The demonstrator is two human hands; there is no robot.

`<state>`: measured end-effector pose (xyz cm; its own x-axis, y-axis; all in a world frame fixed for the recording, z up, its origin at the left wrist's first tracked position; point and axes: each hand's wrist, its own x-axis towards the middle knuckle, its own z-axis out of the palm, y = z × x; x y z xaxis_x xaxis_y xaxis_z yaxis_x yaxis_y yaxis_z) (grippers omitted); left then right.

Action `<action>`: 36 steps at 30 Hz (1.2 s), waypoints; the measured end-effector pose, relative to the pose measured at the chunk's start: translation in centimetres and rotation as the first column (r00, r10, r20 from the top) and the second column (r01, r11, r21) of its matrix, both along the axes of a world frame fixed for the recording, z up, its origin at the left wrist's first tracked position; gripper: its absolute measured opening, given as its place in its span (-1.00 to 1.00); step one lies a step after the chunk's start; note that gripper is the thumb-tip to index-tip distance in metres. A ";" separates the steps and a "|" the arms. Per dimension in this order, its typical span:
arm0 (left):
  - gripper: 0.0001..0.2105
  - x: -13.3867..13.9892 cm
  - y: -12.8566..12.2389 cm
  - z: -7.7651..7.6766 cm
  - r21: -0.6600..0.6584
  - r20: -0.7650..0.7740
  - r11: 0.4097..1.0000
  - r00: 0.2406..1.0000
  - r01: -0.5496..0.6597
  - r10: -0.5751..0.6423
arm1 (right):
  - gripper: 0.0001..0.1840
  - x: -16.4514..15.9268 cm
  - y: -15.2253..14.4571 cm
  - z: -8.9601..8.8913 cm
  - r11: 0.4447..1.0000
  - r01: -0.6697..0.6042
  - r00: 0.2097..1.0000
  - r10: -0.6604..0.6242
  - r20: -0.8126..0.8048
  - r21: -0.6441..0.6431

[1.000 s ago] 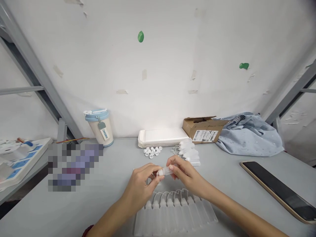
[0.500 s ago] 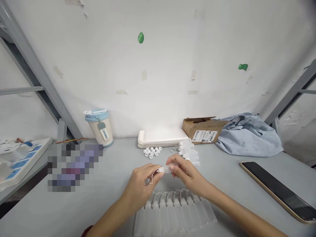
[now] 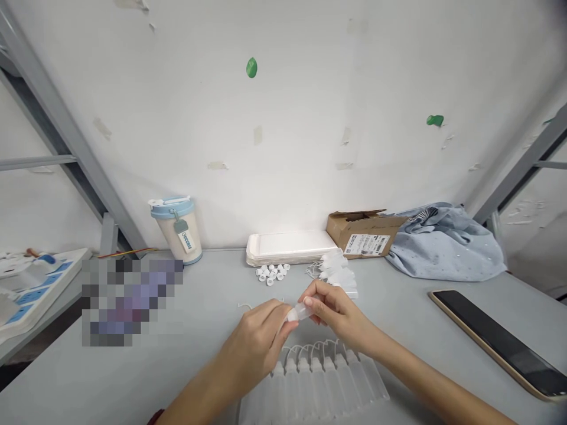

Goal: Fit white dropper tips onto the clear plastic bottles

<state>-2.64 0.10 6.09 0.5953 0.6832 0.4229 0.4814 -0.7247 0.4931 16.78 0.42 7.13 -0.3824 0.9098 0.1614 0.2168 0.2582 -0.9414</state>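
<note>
Over the middle of the desk, a small translucent plastic bottle [image 3: 303, 310] lies sideways between my two hands. My left hand [image 3: 257, 337] pinches the white cap [image 3: 292, 316] at the bottle's end. The fingers of my right hand [image 3: 339, 313] are closed round the bottle's body, hiding much of it. A thin white cord [image 3: 244, 305] sticks out beyond my left knuckles. Below the hands, a row of translucent bottles [image 3: 316, 392] lies side by side, with looped straps at their necks; my left arm covers part of it.
Loose white caps [image 3: 271, 273] and a pile of bottles [image 3: 339, 275] lie behind the hands. A white tray stack [image 3: 290, 248], a cardboard box [image 3: 365, 233] and blue cloth [image 3: 447, 245] line the wall. A cup [image 3: 178, 230] stands left, a phone [image 3: 496, 339] lies right.
My left hand has turned around the cap, its fingers now covering more of it. The cord has swung from below the fingers to behind the left hand. My right hand keeps its hold.
</note>
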 end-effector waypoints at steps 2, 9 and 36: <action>-0.78 -0.1 -0.1 -0.4 0.124 -0.059 0.992 0.998 0.023 -0.015 | -0.64 -0.1 0.0 0.0 0.998 -0.004 0.999 0.001 -0.043 -0.057; -0.71 0.3 0.0 0.7 -0.280 0.123 0.959 0.990 -0.038 0.075 | -0.62 -0.4 0.1 0.0 0.995 0.012 0.996 -0.022 -0.091 -0.101; -0.82 0.1 0.2 -0.8 0.089 0.068 0.996 0.997 0.032 -0.038 | -0.57 -0.3 0.1 -0.2 0.889 -0.151 0.982 0.082 -0.173 -0.433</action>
<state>-2.59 0.26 5.30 0.5853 0.6212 0.5210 0.4221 -0.7821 0.4584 16.51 0.48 6.89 -0.4933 0.8499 -0.1855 0.0630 -0.1779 -0.9820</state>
